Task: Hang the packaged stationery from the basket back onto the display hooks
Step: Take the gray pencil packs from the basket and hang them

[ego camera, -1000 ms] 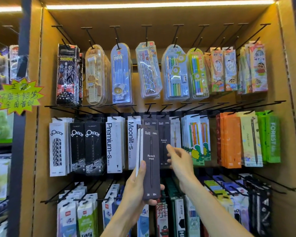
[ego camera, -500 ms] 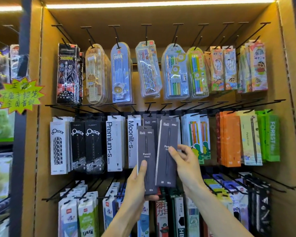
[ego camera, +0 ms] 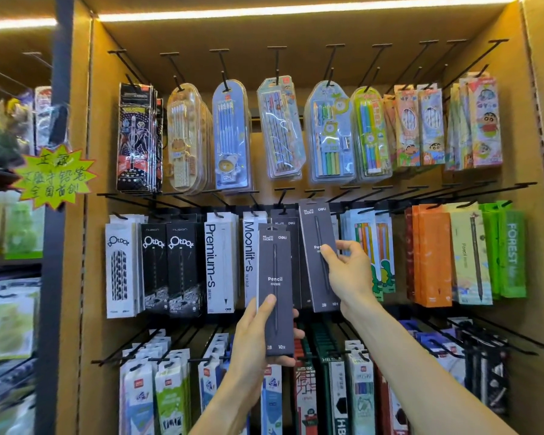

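Two dark grey pencil packs are in my hands in front of the middle row of hooks. My left hand [ego camera: 258, 337] grips the lower part of one pencil pack [ego camera: 275, 277], held upright below a black hook [ego camera: 283, 199] where matching dark packs [ego camera: 288, 222] hang. My right hand [ego camera: 347, 271] pinches the second pencil pack [ego camera: 316, 240] at its middle and holds it higher, slightly tilted, its top near the neighbouring hook [ego camera: 313, 193]. Whether its hang hole is on the hook cannot be seen. The basket is out of view.
The cardboard-coloured display [ego camera: 534, 215] carries three rows of black hooks. Blister-packed pencil sets [ego camera: 231, 136] hang above, boxed packs such as Premium-S [ego camera: 219, 265] and orange boxes [ego camera: 431, 259] in the middle, more packs [ego camera: 170, 400] below. A green star sign [ego camera: 55, 177] sticks out at left.
My right hand took one pack off the stack in my left hand and lifted it up and right toward the middle-row hook. My left hand stayed low with the other pack.
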`<state>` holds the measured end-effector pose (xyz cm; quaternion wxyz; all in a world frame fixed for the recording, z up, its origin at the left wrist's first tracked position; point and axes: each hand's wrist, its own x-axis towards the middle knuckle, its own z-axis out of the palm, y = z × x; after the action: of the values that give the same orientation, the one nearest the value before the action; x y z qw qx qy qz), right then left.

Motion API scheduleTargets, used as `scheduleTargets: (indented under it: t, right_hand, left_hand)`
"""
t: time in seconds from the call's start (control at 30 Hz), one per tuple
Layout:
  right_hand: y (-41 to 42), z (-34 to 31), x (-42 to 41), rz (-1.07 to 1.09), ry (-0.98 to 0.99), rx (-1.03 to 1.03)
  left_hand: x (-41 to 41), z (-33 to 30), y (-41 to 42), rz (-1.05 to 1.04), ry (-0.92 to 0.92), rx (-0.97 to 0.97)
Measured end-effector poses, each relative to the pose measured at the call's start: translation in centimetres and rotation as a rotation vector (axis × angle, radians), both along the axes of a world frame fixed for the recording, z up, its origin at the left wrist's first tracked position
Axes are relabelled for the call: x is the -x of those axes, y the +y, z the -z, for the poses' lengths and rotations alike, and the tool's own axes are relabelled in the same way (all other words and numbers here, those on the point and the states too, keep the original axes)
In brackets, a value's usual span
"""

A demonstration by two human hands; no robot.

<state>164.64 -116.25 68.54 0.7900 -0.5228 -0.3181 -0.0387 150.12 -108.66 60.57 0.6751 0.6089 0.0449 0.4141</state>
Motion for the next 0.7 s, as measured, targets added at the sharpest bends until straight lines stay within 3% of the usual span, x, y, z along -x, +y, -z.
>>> scheduleTargets:
  t: [0.23,0.5,0.6,0.7]
  right_hand:
    - [0.3,-0.6,-0.1,0.179,0.032,0.086]
    - [2.9,-0.2,-2.4,0.195,0.077,0.318]
    - [0.9,1.3,-0.8,0.216,0.037,0.252]
    - [-1.3,3.8,2.0,0.02,-0.04,0.093]
  left_hand:
    - [0.2,0.6,1.0,0.02,0.001,0.018]
    - [0.1,0.8,0.4,-0.024,0.084,-0.086]
    - [-0.1,1.3,0.3,-0.024,0.102,-0.134]
    - [-0.9,1.3,-0.1,-0.002,0.101,-0.162]
